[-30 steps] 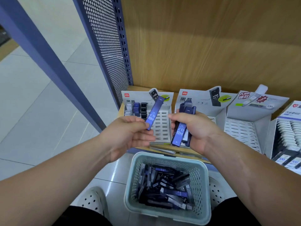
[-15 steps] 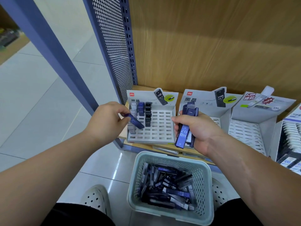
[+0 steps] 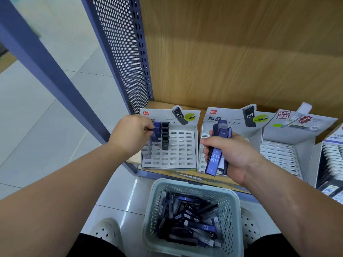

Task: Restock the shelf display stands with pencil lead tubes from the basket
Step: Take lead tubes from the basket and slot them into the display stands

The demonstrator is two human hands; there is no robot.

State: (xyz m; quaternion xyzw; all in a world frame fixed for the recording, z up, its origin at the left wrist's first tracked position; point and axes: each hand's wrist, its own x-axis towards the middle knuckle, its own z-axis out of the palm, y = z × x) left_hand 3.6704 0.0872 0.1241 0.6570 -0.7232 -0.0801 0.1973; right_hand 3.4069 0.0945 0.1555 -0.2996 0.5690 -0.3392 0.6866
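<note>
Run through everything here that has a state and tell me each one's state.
left hand: pinches blue tube at the left stand
right hand: grips bundle of tubes
left stand: mostly empty slots, few upright tubes at left
third stand: visible slots empty
basket: partly filled with loose tubes

Pale green basket (image 3: 194, 184) with lattice-holed walls, at 6 o'clock, holding dark blue and black loose tubes (image 3: 187, 198) lettered in white. The bundle of tubes (image 3: 215, 160) in the right hand (image 3: 234, 154) is blue with white "HB 0.7"; the left hand (image 3: 130, 135) pinches a blue tube (image 3: 155, 133) beside a black row (image 3: 165, 135). White stand (image 3: 182, 154) with gridded slots, red logo and lime oval; tan wood-grain back panel (image 3: 241, 62) at 12 o'clock; violet-blue dot-perforated side panel (image 3: 120, 52) at 11 o'clock.
</note>
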